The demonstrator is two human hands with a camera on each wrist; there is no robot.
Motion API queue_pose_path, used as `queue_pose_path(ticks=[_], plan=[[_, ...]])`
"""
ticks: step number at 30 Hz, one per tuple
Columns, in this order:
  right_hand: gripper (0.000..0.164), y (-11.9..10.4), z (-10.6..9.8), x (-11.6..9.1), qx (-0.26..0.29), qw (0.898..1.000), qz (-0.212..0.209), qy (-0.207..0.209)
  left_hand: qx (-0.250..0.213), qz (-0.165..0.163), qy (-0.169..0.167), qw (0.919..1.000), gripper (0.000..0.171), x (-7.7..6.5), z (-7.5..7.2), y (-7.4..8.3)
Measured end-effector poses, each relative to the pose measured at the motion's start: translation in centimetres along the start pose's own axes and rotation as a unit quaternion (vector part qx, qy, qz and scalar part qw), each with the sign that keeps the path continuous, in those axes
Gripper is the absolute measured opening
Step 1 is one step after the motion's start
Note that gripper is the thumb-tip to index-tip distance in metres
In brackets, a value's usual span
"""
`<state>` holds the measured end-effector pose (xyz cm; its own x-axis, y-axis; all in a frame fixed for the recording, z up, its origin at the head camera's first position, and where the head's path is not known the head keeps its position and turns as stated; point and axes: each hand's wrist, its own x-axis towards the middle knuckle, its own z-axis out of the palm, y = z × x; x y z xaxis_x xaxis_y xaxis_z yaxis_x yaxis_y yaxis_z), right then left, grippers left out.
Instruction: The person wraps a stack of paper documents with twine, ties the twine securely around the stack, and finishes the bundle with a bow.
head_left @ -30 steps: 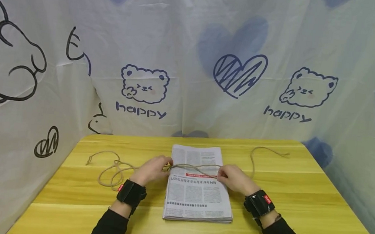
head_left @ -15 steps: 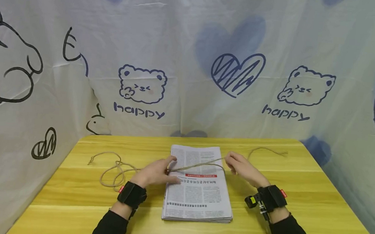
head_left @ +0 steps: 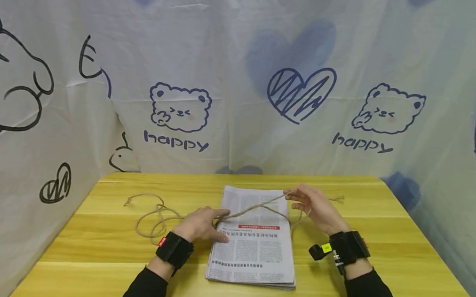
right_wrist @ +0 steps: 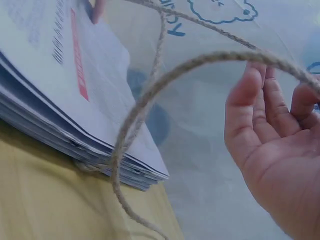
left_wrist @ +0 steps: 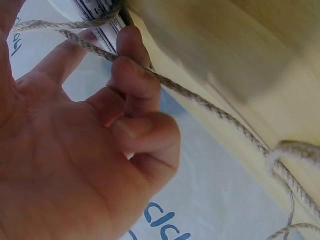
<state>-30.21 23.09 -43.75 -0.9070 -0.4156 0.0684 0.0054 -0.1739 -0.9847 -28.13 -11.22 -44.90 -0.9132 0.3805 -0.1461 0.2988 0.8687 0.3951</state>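
A stack of newspapers lies on the table with a thin twine rope round it, its strands crossing over the top sheet. My left hand is at the stack's left edge, thumb and forefinger spread over the paper. In the left wrist view its other fingers are curled, and the rope runs between them. Beyond the right edge my right hand pinches one strand at its fingertips, lifted above the paper. A second strand loops past that hand in the right wrist view.
Loose coils of the rope lie on the yellow wood-grain table left of the stack. A frayed rope end is behind the right hand. A printed white cloth stands behind the table.
My right hand has risen and moved away from me, lifting a strand off the paper. My left thumb and forefinger have spread onto the stack. The rope's right tail has drawn in leftward.
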Motion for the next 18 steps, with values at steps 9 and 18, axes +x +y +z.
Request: queue_pose_path(ticks=[9,18], plan=[[0.043,1.9,-2.3,-0.5,-0.132,0.981,0.14,0.026,0.035,-0.019,0.009,0.9992,0.078,-0.1,-0.2,0.0],[0.048,2.8,-1.6,-0.5,-0.144,0.982,0.121,0.023,-0.04,0.051,0.002,0.9979,0.04,-0.1,-0.8,-1.2]])
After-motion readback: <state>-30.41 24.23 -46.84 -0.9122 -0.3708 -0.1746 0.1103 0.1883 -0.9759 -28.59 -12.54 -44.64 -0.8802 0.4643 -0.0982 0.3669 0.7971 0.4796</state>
